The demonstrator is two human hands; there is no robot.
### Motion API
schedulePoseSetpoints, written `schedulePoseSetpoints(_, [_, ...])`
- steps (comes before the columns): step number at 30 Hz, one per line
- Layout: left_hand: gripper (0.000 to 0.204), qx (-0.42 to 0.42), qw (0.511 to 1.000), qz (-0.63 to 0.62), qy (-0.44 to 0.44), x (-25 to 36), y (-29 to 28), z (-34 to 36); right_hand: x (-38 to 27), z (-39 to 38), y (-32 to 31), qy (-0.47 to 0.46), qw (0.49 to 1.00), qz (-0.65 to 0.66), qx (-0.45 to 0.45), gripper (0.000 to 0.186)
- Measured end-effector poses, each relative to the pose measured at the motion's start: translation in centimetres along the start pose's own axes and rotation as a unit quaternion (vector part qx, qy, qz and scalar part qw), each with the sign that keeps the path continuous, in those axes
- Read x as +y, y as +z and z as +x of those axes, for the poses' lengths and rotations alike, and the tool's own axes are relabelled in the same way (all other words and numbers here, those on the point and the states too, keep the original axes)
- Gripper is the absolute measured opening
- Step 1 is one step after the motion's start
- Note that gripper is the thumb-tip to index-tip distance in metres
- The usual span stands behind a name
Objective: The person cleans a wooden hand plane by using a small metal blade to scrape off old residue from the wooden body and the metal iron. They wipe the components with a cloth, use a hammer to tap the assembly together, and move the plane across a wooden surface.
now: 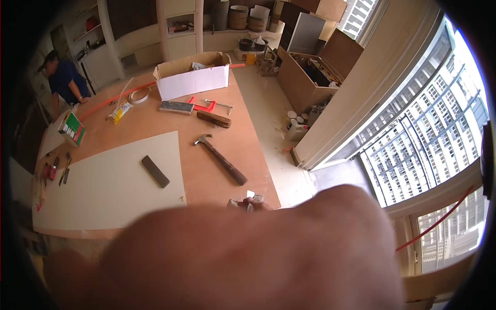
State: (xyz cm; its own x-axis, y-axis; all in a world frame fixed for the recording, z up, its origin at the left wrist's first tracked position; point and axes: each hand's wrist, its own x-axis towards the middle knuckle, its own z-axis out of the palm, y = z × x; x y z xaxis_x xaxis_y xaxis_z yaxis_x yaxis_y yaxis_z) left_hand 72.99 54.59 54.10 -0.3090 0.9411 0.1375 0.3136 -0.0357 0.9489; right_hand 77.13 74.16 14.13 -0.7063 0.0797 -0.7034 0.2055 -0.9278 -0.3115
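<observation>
Blurred skin of my own hand or forearm (248, 258) fills the lower middle, very close to the camera; I cannot tell left from right. Just above it, partly hidden fingertips (258, 203) show with a small white piece (250, 194) and some pale, crumpled material at the table's near edge. Beyond them a claw hammer (222, 163) lies on the wooden tabletop (253, 155). A dark flat block (155, 170) rests on a pale sheet (103, 196). A wooden plane (213, 119), a grey rectangular block (175, 107) and red clamps (206, 105) lie farther back.
A co-worker in blue (70, 82) leans at the far left of the table. An open cardboard box (191, 82), green-white package (72, 129) and small tools (51, 170) are on it. An open wooden chest (305, 77), containers (297, 124) and a window (423, 129) are at the right.
</observation>
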Motion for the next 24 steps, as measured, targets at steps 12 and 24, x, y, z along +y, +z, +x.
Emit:
schedulePoseSetpoints(12, [0.054, 0.157, 0.987, -0.003, -0.034, -1.6, -2.6, -6.3, 5.0, 0.5, 6.5, 0.033, 0.997, -0.003, -0.069, 0.02])
schedulePoseSetpoints(24, [0.022, 0.61, 0.781, 0.008, -0.136, -15.7, -2.0, -19.8, 9.3, 9.6, 12.0, 0.156, 0.941, -0.189, -0.235, 0.041])
